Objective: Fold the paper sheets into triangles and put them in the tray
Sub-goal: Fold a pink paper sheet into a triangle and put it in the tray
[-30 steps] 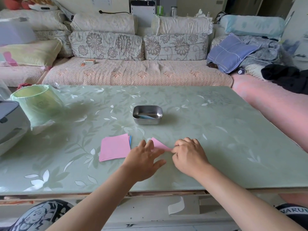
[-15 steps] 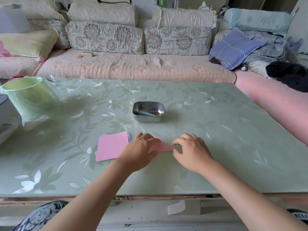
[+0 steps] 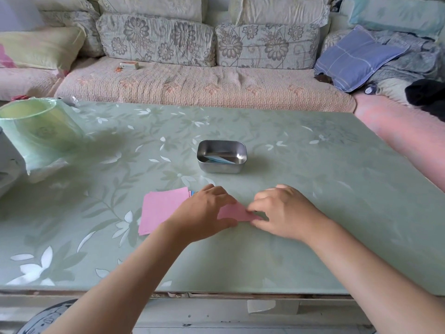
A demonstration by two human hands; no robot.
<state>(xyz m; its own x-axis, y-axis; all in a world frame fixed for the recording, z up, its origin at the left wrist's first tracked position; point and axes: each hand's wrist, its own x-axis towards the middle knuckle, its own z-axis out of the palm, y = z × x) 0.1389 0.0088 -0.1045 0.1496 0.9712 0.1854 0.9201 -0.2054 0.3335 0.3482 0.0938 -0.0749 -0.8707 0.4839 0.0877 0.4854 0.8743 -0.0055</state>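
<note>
A small pink paper sheet (image 3: 232, 212), partly folded, lies flat on the green floral tabletop (image 3: 313, 189) near its front edge; only its middle shows, the rest is covered. Just to its left sits a loose stack of square pink paper sheets (image 3: 161, 209), with a blue edge peeking out at its far right corner. Farther back, well apart, stands a rectangular stainless-steel tray (image 3: 221, 156) with rounded corners, holding a folded light-blue paper piece (image 3: 218, 159).

One head cam only — looks fwd and down over table (image 3: 313, 213), hands close below centre, sofa (image 3: 192, 85) beyond.
</note>
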